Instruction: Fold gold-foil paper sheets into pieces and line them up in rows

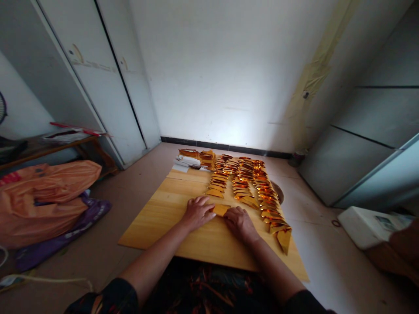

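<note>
A small folded piece of gold paper (221, 210) lies low over the wooden board, between my two hands. My left hand (199, 213) holds its left end, thumb toward the near side and fingers bent over the far side. At the right end my right hand (241, 223) is closed on it with curled fingers; its fingertips are partly hidden. Beyond and to the right, rows of shiny folded gold paper pieces (242, 174) overlap one another. The nearest folded piece of the right row (284, 240) stands out at its end.
The wooden board (157, 213) carries stacked gold paper (206, 158) and a white wrapper (187, 161) at its far left corner. Orange and purple bags (49, 196) lie on the left floor. A white box (365, 226) stands right; cabinets flank both sides.
</note>
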The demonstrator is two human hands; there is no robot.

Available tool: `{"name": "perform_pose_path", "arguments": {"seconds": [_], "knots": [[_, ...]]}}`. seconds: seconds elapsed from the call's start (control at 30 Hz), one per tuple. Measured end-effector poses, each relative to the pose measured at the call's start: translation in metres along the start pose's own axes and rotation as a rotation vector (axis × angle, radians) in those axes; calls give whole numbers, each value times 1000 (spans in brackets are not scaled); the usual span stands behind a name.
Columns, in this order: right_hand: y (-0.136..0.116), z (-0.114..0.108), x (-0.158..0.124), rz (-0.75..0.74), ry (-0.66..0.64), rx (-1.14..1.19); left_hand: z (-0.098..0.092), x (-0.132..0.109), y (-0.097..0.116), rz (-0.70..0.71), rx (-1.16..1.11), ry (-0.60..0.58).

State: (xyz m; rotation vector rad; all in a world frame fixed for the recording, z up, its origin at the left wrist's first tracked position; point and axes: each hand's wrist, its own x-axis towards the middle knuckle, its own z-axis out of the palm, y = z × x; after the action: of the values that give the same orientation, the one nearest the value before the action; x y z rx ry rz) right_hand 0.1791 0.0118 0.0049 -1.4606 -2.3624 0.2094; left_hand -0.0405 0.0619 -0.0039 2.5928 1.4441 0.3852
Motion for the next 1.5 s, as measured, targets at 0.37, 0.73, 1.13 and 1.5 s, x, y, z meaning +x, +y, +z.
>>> {"name": "perform_pose_path", "arguments": {"seconds": [0.37, 0.73, 1.13, 1.5], "knots": [[11, 3, 18, 150, -3, 201, 6, 7, 7, -44, -322, 157], [0, 9, 21, 374, 82, 147, 8, 11, 12, -104, -321, 180], [-6, 21, 27, 470, 86, -148, 13, 24, 21, -263, -163, 114], [-9, 21, 30, 440, 41, -258, 5, 27, 31, -274, 24, 31]]}}
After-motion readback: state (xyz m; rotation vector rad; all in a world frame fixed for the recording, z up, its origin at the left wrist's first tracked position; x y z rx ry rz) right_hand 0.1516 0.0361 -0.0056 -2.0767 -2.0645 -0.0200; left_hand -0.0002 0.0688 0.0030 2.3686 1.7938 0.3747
